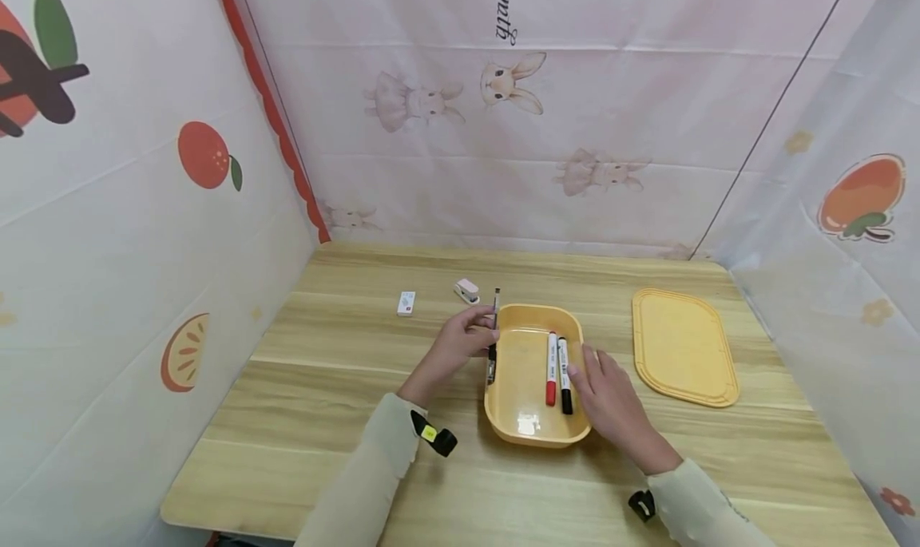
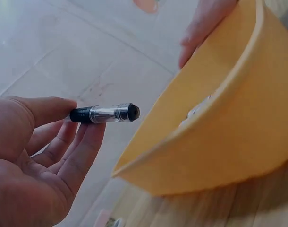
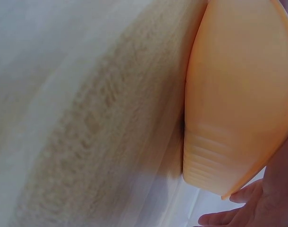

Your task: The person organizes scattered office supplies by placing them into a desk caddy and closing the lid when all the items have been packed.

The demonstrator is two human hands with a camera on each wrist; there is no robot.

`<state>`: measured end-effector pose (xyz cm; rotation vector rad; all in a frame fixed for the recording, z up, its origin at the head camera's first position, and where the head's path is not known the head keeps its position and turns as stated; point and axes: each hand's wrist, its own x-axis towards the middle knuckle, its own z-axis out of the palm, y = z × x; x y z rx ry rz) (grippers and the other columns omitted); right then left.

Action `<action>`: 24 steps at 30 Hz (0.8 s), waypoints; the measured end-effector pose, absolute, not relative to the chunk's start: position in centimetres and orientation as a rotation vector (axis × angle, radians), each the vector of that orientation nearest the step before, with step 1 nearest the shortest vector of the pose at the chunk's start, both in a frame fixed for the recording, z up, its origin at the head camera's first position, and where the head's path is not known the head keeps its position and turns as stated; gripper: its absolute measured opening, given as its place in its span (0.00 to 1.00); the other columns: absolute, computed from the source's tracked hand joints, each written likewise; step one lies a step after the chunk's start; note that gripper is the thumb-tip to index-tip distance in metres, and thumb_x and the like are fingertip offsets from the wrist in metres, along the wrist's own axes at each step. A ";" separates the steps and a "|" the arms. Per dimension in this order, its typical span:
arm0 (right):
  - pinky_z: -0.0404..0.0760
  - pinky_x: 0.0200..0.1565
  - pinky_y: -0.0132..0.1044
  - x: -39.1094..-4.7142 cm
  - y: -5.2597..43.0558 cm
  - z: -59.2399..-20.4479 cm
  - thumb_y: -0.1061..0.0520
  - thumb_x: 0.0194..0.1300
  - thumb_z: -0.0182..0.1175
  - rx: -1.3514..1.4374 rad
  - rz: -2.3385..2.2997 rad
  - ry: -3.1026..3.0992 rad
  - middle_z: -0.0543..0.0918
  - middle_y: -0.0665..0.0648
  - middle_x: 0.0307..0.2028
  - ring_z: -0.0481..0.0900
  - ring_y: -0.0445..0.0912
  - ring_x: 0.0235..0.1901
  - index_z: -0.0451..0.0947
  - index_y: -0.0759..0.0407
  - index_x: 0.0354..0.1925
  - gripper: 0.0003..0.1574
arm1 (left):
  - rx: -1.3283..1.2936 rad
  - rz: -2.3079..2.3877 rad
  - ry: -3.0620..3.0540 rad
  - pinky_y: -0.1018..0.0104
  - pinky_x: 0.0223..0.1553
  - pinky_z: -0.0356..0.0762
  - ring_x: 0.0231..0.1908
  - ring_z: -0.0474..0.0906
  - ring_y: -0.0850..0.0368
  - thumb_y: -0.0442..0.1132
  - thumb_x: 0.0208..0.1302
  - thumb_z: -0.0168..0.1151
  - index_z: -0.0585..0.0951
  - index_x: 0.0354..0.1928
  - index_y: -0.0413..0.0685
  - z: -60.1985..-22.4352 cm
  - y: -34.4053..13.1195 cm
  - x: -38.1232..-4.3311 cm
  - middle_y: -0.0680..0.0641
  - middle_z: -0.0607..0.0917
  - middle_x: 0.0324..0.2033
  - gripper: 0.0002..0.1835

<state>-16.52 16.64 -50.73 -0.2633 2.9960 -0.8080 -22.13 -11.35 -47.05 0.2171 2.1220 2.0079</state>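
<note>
My left hand [image 1: 458, 341] pinches a clear-barrelled pen with black parts [image 1: 492, 365] between thumb and fingers, above the left rim of a yellow plastic box [image 1: 521, 427]. In the left wrist view the pen [image 2: 106, 113] points its black end toward the box wall [image 2: 219, 151]. My right hand [image 1: 611, 395] holds the box's right rim, thumb over the inside and fingers outside. In the right wrist view only part of that hand [image 3: 257, 203] shows beside the box wall [image 3: 238, 94]. Inside the box lie a red marker [image 1: 551, 367] and a black marker [image 1: 564, 375], side by side.
A yellow lid [image 1: 683, 347] lies flat on the wooden table [image 1: 323, 419] to the right of the box. Behind the left hand are a small pink-and-white stapler [image 1: 466, 291] and a small white box [image 1: 406, 303]. Printed cloth walls stand around the table.
</note>
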 end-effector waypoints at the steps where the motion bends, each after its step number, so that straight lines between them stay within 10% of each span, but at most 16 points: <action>1: 0.51 0.71 0.69 -16.5 16.6 -50.8 0.32 0.80 0.29 -0.266 -0.808 2.997 0.54 0.76 0.74 0.51 0.73 0.73 0.47 0.65 0.79 0.48 | 0.214 2.022 2.103 0.59 0.43 0.87 0.43 0.83 0.54 0.32 0.67 0.64 0.72 0.68 0.40 -47.1 -10.9 -22.2 0.38 0.80 0.52 0.28; 24: 0.50 0.72 0.67 -16.6 16.8 -51.2 0.33 0.80 0.31 -0.274 -0.838 3.008 0.56 0.75 0.74 0.52 0.70 0.74 0.47 0.66 0.78 0.48 | -0.031 1.987 1.927 0.59 0.42 0.87 0.52 0.82 0.33 0.28 0.67 0.62 0.72 0.67 0.35 -48.2 -4.2 -23.2 0.32 0.82 0.53 0.26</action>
